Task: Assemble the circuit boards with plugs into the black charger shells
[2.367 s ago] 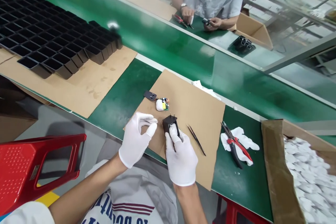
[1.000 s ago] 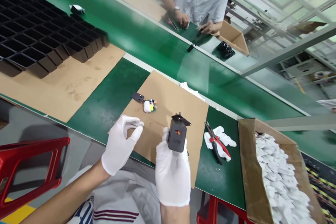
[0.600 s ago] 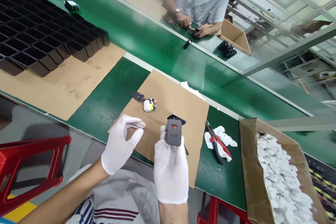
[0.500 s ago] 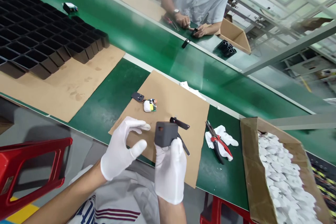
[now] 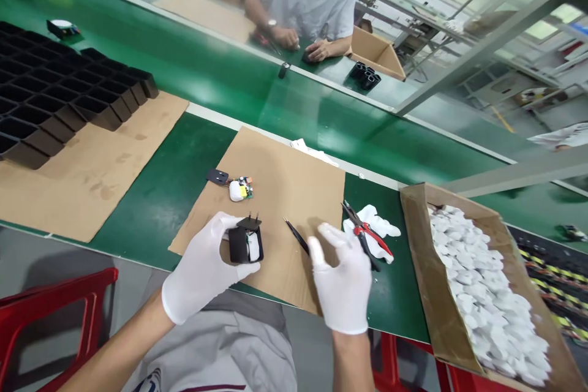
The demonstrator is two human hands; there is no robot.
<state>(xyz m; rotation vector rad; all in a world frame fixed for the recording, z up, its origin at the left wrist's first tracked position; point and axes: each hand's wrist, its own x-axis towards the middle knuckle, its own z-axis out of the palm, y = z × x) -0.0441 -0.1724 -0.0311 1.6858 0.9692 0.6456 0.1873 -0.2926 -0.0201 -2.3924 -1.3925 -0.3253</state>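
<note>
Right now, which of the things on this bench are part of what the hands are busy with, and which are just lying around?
In use:
left hand gripping black plastic charger casing
right hand open above thin black tweezers

Lying about:
red-handled pliers
small green circuit board
black moulded trays
cardboard box of white pieces

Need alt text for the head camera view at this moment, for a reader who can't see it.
The gloved left hand holds a black plug housing over a cardboard sheet on a green bench, while the open right hand hovers near black tweezers and red-handled pliers. A box of white pieces stands to the right.
</note>
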